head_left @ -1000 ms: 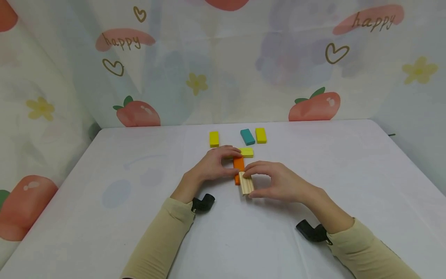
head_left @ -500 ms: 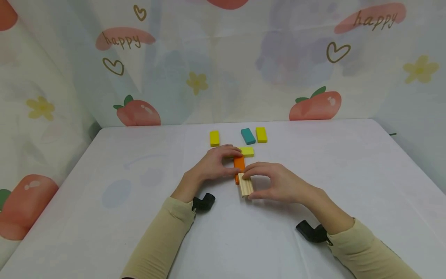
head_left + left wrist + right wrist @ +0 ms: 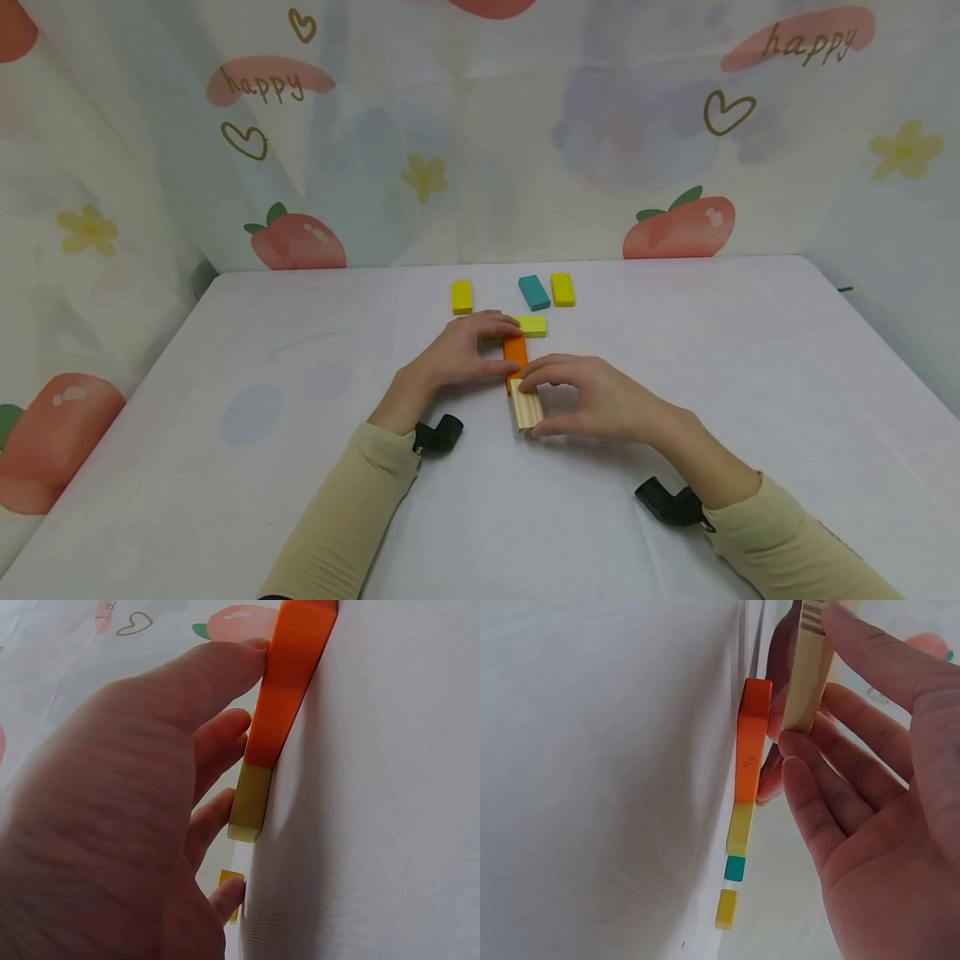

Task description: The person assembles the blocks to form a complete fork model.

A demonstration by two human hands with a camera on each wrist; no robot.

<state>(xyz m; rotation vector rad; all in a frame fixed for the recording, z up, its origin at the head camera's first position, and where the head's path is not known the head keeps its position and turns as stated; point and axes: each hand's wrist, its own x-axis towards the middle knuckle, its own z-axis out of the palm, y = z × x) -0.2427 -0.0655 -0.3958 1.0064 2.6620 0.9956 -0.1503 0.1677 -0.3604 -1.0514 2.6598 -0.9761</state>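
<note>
My right hand [image 3: 600, 398] pinches a plain wooden block [image 3: 527, 406] with lines along its face, between thumb and fingers. In the right wrist view the wooden block [image 3: 810, 679] is off the cloth, beside the near end of an orange block [image 3: 752, 739]. The orange block [image 3: 515, 353] lies lengthwise, its far end touching a crosswise yellow block [image 3: 534, 326]. My left hand [image 3: 467, 350] rests its thumb against the orange block and its forefinger near the joint with the yellow one. In the left wrist view its fingers [image 3: 221, 739] are loosely bent along one side, not wrapped round.
Farther back lie a yellow block [image 3: 462, 297], a teal block [image 3: 534, 292] and another yellow block [image 3: 562, 289]. A white cloth [image 3: 300, 500] covers the table. A printed curtain [image 3: 480, 167] hangs behind it.
My right hand has drawn the wooden block slightly toward me and left, baring more of the orange block. My left hand stays in place.
</note>
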